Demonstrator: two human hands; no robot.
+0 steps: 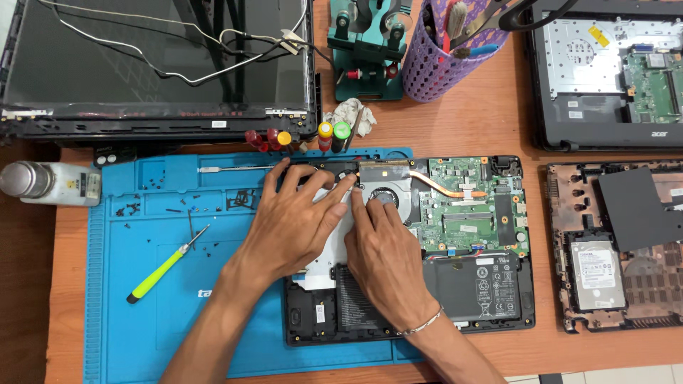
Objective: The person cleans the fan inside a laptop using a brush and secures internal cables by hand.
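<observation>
Two hands, left hand (pixel 295 224) and right hand (pixel 384 259), fingers spread flat, gripping nothing, on opened laptop (pixel 469 213): green board, copper heatpipe, black battery.

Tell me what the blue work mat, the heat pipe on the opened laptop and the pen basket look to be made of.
Blue work mat: probably silicone or rubber, matte, with moulded ridges and trays. Heat pipe: looks like copper, with an orange metallic sheen. Purple pen basket: likely plastic, a perforated lattice wall.
</observation>
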